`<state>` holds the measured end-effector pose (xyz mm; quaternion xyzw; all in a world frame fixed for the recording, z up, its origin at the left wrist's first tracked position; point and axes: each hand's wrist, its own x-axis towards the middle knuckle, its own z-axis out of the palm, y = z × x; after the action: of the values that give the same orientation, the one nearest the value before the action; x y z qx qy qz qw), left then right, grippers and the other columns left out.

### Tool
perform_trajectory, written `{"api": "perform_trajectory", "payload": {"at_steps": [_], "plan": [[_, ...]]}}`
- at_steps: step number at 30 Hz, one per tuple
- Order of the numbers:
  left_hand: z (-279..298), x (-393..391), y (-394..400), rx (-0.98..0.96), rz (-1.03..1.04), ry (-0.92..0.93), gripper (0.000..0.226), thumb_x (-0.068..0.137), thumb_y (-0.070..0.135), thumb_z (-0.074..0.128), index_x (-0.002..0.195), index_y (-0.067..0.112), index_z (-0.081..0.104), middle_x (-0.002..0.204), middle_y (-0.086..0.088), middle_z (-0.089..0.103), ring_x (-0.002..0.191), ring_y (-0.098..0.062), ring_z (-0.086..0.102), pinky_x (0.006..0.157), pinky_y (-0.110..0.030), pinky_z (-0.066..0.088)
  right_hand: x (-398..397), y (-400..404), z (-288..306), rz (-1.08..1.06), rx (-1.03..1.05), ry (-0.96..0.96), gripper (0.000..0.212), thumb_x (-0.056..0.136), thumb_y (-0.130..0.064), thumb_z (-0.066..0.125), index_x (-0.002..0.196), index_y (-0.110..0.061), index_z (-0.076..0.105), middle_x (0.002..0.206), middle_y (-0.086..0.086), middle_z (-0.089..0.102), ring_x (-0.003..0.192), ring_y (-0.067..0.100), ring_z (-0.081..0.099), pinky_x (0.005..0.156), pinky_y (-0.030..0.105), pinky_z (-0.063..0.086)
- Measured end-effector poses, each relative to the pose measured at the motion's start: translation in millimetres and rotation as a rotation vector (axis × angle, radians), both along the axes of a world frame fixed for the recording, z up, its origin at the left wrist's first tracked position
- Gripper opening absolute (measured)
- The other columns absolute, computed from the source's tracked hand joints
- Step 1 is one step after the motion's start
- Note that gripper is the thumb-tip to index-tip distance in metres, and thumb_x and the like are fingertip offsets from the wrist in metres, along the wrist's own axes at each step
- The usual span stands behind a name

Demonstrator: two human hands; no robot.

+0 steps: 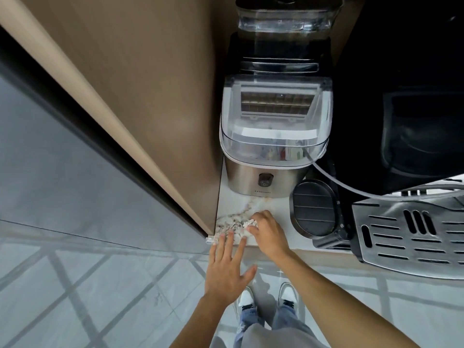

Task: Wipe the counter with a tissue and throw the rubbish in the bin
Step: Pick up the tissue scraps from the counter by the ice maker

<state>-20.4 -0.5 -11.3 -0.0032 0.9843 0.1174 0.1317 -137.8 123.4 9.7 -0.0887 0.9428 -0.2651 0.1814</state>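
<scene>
Tissue [249, 224]: crumpled, white, lying near the counter's [281, 222] front left corner; your right hand [270, 234] is pressing it down, fingers curled over it. Your left hand [229, 270] is hovering at the front edge, fingers spread, holding nothing. Ice maker [273, 136] is standing behind.
</scene>
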Motion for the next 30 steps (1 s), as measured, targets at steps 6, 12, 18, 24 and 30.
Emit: {"api": "perform_trajectory", "payload": {"at_steps": [6, 12, 18, 24, 30], "plan": [[-1, -1, 5, -0.023, -0.099, 0.026, 0.076, 0.091, 0.068, 0.031, 0.154, 0.025, 0.026, 0.163, -0.011, 0.021, 0.151, -0.034, 0.011, 0.116, -0.045, 0.002, 28, 46, 4, -0.319, -0.335, -0.083, 0.01, 0.09, -0.023, 0.067, 0.088, -0.013, 0.064, 0.077, -0.002, 0.062, 0.07, 0.013, 0.056, 0.065, 0.027, 0.044], [-8, -10, 32, 0.001, -0.282, 0.002, 0.075, 0.089, 0.066, 0.04, 0.153, 0.028, 0.028, 0.163, -0.009, 0.023, 0.149, -0.034, 0.019, 0.116, -0.049, 0.008, 95, 109, 12, -0.644, -0.476, -0.071, 0.008, 0.09, -0.012, 0.069, 0.089, -0.02, 0.066, 0.081, 0.005, 0.069, 0.07, 0.018, 0.061, 0.062, 0.018, 0.047], [-9, -16, 76, -0.01, -0.477, -0.021, 0.072, 0.09, 0.064, 0.04, 0.149, 0.022, 0.037, 0.163, -0.009, 0.022, 0.149, -0.031, 0.009, 0.116, -0.046, -0.004, 149, 169, 18, -0.916, -0.517, -0.064, 0.006, 0.092, -0.014, 0.067, 0.089, -0.01, 0.063, 0.076, 0.02, 0.067, 0.062, 0.022, 0.056, 0.059, 0.035, 0.049], [4, -22, 118, -0.056, -0.586, -0.027, 0.072, 0.089, 0.064, 0.04, 0.147, 0.023, 0.042, 0.159, -0.012, 0.027, 0.147, -0.036, 0.025, 0.114, -0.045, -0.004, 163, 213, 34, -1.066, -0.574, 0.038, 0.006, 0.093, -0.017, 0.066, 0.093, -0.012, 0.062, 0.08, 0.016, 0.067, 0.067, 0.025, 0.06, 0.059, 0.036, 0.052], [2, -16, 151, -0.082, -0.507, -0.013, 0.072, 0.089, 0.065, 0.034, 0.15, 0.027, 0.036, 0.162, -0.017, 0.015, 0.152, -0.032, 0.003, 0.118, -0.042, -0.01, 165, 257, 46, -1.116, -0.631, 0.078, 0.009, 0.093, -0.019, 0.066, 0.095, -0.011, 0.062, 0.08, 0.009, 0.066, 0.068, 0.022, 0.061, 0.065, 0.04, 0.054]]}}
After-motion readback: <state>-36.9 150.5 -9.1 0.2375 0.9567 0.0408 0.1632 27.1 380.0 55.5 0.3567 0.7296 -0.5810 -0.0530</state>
